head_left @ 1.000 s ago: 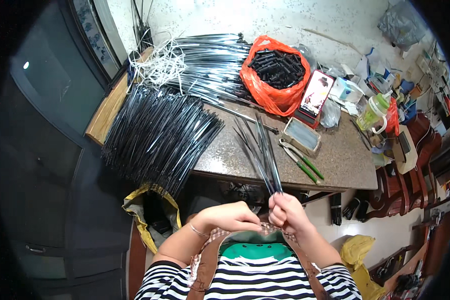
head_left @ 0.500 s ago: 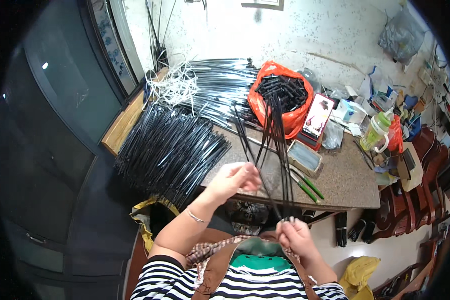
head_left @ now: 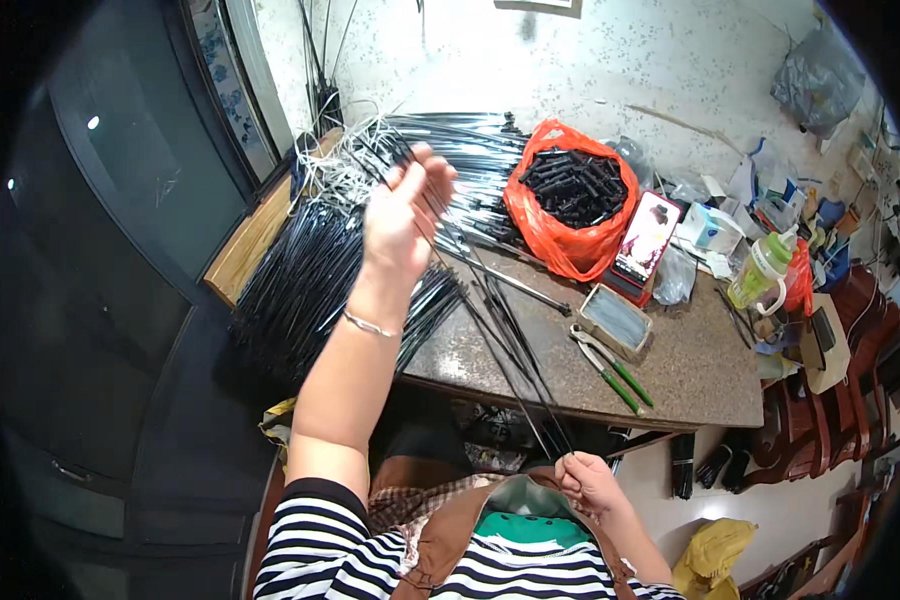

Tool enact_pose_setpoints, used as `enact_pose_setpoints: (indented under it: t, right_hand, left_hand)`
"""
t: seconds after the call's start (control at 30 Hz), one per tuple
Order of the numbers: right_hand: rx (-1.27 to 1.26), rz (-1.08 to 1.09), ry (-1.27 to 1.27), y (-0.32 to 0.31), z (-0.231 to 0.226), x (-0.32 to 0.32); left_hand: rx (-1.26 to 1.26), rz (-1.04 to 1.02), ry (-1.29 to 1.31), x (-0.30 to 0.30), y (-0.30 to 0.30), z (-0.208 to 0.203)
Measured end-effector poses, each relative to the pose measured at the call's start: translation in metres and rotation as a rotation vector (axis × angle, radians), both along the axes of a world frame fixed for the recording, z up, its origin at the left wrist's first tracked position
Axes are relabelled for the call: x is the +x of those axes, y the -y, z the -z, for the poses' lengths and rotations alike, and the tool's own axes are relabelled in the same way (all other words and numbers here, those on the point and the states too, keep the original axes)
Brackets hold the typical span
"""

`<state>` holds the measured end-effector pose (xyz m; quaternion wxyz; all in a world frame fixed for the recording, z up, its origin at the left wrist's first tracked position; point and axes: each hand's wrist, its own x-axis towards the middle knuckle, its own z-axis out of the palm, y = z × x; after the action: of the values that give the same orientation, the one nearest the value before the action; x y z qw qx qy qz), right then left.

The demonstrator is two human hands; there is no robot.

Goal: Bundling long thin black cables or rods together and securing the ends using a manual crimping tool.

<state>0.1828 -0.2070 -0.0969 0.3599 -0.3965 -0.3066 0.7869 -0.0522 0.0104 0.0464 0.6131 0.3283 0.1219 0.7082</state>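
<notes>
Head view. Your left hand [head_left: 402,215] is now raised far out over the heap, fingers closed around the upper ends of a small bundle of thin black plastic-sheathed rods [head_left: 490,310]; half a second ago that hand sat lower, near the table edge, and a second ago both hands met close together at your chest. Your right hand [head_left: 588,484] stays low by your striped shirt, pinched shut on the near ends of the same rods. The hands are now well apart, with the bundle stretched slantwise between them across the front edge of the brown speckled stone tabletop [head_left: 670,370].

The large heap of long black rods [head_left: 310,275] lies under and left of the raised hand, spilling over the table's left side. Behind it lies a tangle of white cords [head_left: 335,160]. An orange plastic bag full of short black tubes [head_left: 570,205] sits right of the raised hand. Green-handled pliers [head_left: 615,368] lie just right of the stretched bundle, beside a small grey rectangular box [head_left: 615,320].
</notes>
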Motion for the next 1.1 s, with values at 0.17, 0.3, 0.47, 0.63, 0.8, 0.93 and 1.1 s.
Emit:
enact_pose_setpoints:
  t: [0.17,0.3,0.47,0.63,0.8,0.93,1.1]
  right_hand:
    - [0.194,0.009,0.887,-0.003,0.015,0.003]
    - [0.452,0.175,0.913,-0.021,-0.01,-0.001]
    - [0.461,0.418,0.385,-0.023,-0.049,-0.014]
    - [0.462,0.24,0.197,-0.032,-0.062,-0.043]
    - [0.606,0.362,0.464,-0.037,-0.047,-0.057]
    - [0.638,0.584,0.226,-0.05,-0.051,-0.047]
    - [0.695,0.426,0.507,-0.048,-0.044,-0.064]
  left_hand:
    - [0.086,-0.203,-0.032,-0.023,-0.019,-0.023]
    - [0.133,-0.014,-0.217,-0.048,-0.013,-0.037]
    - [-0.044,-0.077,-0.49,-0.005,0.039,-0.016]
    - [-0.27,0.19,-0.499,0.036,0.08,0.028]
    - [-0.352,0.219,-0.441,0.04,0.076,0.039]
    - [-0.305,0.172,-0.49,0.037,0.068,0.038]
    - [-0.322,0.329,-0.427,0.048,0.07,0.042]
